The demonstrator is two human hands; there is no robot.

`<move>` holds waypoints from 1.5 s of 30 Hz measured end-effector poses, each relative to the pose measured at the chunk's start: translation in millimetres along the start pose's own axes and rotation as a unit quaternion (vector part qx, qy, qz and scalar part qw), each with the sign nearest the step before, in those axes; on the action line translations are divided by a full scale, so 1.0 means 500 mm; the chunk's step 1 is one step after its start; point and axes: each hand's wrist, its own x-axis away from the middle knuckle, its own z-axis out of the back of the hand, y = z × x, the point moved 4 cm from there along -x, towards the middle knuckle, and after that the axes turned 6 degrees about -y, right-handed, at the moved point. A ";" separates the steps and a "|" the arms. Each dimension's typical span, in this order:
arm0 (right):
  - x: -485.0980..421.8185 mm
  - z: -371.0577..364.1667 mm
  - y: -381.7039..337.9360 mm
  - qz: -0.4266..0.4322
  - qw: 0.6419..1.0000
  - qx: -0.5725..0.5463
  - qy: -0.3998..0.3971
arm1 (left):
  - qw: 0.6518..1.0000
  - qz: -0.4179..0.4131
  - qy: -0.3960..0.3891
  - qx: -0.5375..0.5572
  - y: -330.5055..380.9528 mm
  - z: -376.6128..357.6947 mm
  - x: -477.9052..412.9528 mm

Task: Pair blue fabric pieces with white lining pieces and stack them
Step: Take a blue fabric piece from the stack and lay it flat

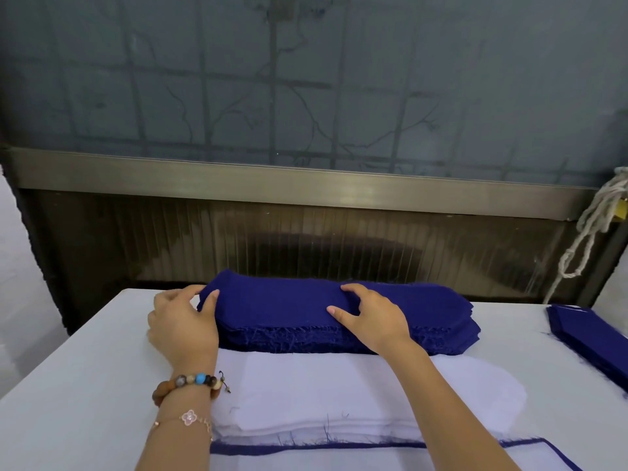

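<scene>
Nearest the lens, a white lining piece is laid upon a blue piece, of which only a frayed border is seen. Just behind it, a white lining stack is spread on the white table.

At the left, a bead bracelet and a thin chain are worn on the wrist. The left end of the blue fabric stack, set at the table's far edge, is pinched by the left hand, thumb on top and fingers curled round the end.

Further right, the right hand is arched on the stack's top, fingertips and thumb touching cloth; whether a layer is pinched cannot be told.

At the far right a second blue pile is laid well apart, and a pale rope is hung above it.
</scene>
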 end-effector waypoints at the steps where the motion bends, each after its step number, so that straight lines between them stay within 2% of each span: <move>1: -0.001 0.000 0.000 0.000 1.000 -0.001 0.000 | 1.000 -0.008 0.026 -0.004 0.001 0.005 0.001; 5: 0.000 -0.001 0.001 0.001 1.000 0.001 -0.002 | 0.995 -0.042 0.089 0.005 0.004 0.014 -0.001; 8: 0.000 -0.001 0.000 -0.001 1.000 0.002 -0.005 | 0.992 -0.079 0.085 0.057 0.008 0.015 -0.001; 10: 0.000 0.000 0.000 -0.003 1.000 0.004 -0.006 | 0.983 -0.091 0.046 0.155 0.012 0.009 0.000; 12: 0.000 0.000 0.000 -0.003 1.000 0.005 -0.007 | 0.968 -0.061 0.002 0.244 0.016 0.005 0.001; 16: 0.000 0.002 -0.001 -0.004 1.000 -0.001 -0.012 | 0.933 -0.030 -0.114 0.341 0.021 -0.009 0.001; 19: -0.002 0.004 -0.002 -0.002 1.000 -0.005 -0.019 | 0.924 -0.050 -0.189 0.328 0.036 -0.025 0.011; 24: -0.001 0.003 -0.002 -0.006 1.000 -0.010 -0.025 | 0.921 -0.063 -0.241 0.301 0.042 -0.043 0.016; 32: 0.002 0.002 -0.002 -0.013 0.999 -0.010 -0.030 | 0.916 -0.051 -0.243 0.315 0.034 -0.048 0.011; 37: 0.002 0.004 -0.007 -0.008 0.999 -0.003 -0.033 | 0.932 -0.100 -0.231 0.260 0.048 -0.041 0.018; 40: 0.004 0.004 -0.020 0.026 0.999 0.013 -0.044 | 0.947 -0.114 -0.213 0.210 0.055 -0.045 0.025; 45: 0.006 0.003 -0.077 0.097 0.991 0.057 -0.077 | 0.959 -0.105 -0.186 0.187 0.060 -0.049 0.027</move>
